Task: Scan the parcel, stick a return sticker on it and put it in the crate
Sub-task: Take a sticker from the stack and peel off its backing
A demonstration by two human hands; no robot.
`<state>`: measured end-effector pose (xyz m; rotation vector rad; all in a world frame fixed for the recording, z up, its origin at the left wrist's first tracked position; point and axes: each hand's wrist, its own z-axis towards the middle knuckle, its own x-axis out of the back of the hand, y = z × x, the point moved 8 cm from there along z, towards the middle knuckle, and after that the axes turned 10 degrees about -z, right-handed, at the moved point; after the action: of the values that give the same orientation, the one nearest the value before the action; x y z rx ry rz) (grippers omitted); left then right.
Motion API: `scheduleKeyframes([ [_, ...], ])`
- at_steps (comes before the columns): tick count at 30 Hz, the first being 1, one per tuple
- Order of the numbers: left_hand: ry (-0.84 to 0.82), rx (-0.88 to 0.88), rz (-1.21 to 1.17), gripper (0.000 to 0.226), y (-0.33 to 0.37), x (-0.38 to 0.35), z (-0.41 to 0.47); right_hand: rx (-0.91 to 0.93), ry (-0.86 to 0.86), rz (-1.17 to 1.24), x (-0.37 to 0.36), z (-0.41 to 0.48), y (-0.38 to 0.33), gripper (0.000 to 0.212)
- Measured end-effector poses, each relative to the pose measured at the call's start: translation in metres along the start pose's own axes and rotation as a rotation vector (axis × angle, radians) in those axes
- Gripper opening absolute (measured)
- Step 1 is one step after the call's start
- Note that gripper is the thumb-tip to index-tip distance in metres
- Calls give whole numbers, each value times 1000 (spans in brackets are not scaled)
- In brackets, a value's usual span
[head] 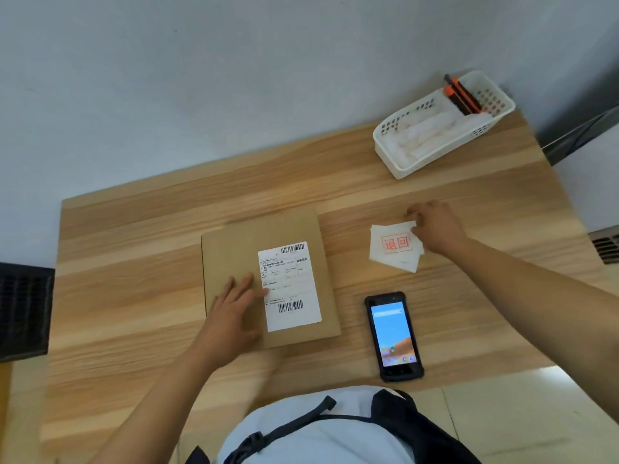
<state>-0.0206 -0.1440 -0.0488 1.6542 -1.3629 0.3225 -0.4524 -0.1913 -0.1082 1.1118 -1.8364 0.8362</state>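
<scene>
A flat brown cardboard parcel (234, 242) lies in the middle of the wooden table, with a white shipping label (291, 286) on its right half. My left hand (234, 306) rests flat on the parcel, fingers spread, fingertips at the label's left edge. To the right lies a small stack of white return stickers (392, 246) printed with a red stamp. My right hand (435, 226) is at the stack's upper right corner, fingers pinching at the top sticker's edge. A black handheld scanner (393, 336) lies screen-up, lit, between parcel and table's front edge.
A white perforated basket (402, 165) stands at the table's back right, holding white cloth and an orange-and-black tool (464, 97). A dark crate edge (23, 309) shows beyond the table's left side. A wall runs behind the table.
</scene>
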Motion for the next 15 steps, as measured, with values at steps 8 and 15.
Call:
scheduleKeyframes([
  [8,2,7,-19,87,-3,-1,-1,11,39,-38,0,1,-2,22],
  [15,5,15,-34,82,0,0,-2,-63,70,255,4,-14,5,16],
])
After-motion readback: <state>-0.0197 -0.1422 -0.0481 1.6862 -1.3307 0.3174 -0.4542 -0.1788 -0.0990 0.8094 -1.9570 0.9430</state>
